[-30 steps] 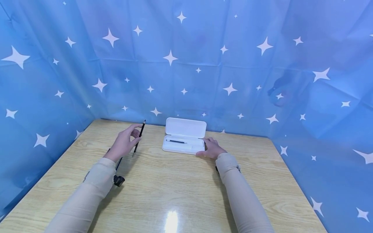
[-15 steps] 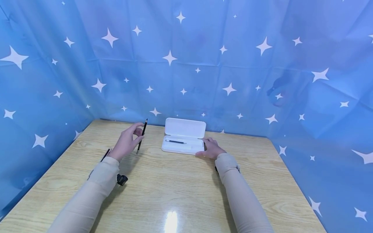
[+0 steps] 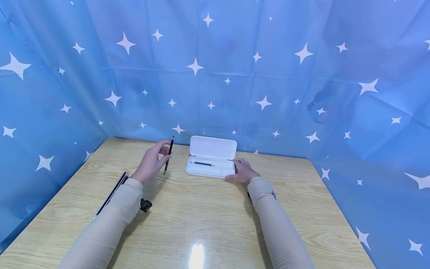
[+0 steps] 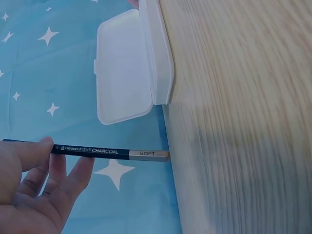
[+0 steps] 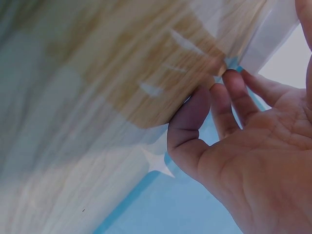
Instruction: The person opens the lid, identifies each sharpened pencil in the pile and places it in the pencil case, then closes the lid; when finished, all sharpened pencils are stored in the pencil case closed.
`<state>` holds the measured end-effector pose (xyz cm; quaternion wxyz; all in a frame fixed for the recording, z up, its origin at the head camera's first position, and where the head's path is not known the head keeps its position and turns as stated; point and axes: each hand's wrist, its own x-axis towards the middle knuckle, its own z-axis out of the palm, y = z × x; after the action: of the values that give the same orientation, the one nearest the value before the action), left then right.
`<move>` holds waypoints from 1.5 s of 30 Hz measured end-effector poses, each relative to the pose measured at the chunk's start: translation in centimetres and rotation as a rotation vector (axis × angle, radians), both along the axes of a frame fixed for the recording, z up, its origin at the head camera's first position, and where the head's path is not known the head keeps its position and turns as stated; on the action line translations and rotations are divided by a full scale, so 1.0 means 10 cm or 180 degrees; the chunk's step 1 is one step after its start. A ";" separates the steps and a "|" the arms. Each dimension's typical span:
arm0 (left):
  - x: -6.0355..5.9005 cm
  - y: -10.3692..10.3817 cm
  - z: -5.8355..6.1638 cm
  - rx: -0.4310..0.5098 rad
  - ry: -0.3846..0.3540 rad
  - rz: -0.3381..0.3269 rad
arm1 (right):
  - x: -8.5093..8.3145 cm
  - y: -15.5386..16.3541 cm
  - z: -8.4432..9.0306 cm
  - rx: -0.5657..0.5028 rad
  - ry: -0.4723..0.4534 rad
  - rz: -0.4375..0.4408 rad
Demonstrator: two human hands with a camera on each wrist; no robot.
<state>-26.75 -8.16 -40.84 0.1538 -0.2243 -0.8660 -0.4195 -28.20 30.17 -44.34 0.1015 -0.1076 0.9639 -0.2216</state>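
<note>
In the head view, my left hand point(image 3: 152, 161) pinches a black charcoal pencil point(image 3: 169, 155) between thumb and fingers. The pencil stands nearly upright above the table, point upward. In the left wrist view, the charcoal pencil point(image 4: 109, 152) carries the words CHARCOAL and SOFT near its grey end. A white pencil case point(image 3: 201, 172) lies with its lid point(image 3: 213, 147) raised, right of that hand. Inside lies one dark pencil point(image 3: 202, 163). My right hand point(image 3: 245, 172) grips the case's right end, thumb at the front corner; in the right wrist view its fingers point(image 5: 222, 109) are curled beside the white case point(image 5: 273, 34).
Several thin dark pencils point(image 3: 111, 194) lie on the wooden table point(image 3: 201, 209) beside my left forearm, partly covered by the sleeve. A blue curtain with white stars point(image 3: 215, 82) hangs behind the table and along its sides.
My left hand has moved right with the charcoal pencil, nearer the case, uncovering more of the pencils by the forearm. The right hand and the case stay put.
</note>
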 end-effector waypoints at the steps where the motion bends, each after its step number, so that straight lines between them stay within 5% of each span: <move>1: 0.00 0.01 0.00 0.0006 -0.0001 -0.0002 | 0.00 0.00 0.00 -0.0003 -0.0007 -0.0006; 17: -0.15 0.21 -0.05 0.0125 -0.0070 -0.0018 | -0.17 0.09 -0.14 0.0021 -0.0147 -0.0060; 37: -0.32 0.42 -0.08 0.0309 -0.0065 -0.0070 | -0.01 -0.01 0.01 0.0008 0.0021 -0.0046; 45: -0.41 0.45 -0.10 0.0336 0.0118 -0.0118 | -0.02 0.00 -0.02 0.0039 0.0012 -0.0035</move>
<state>-30.81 -3.63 -41.80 0.1737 -0.2396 -0.8354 -0.4632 -28.43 30.14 -44.57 0.0991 -0.1021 0.9659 -0.2161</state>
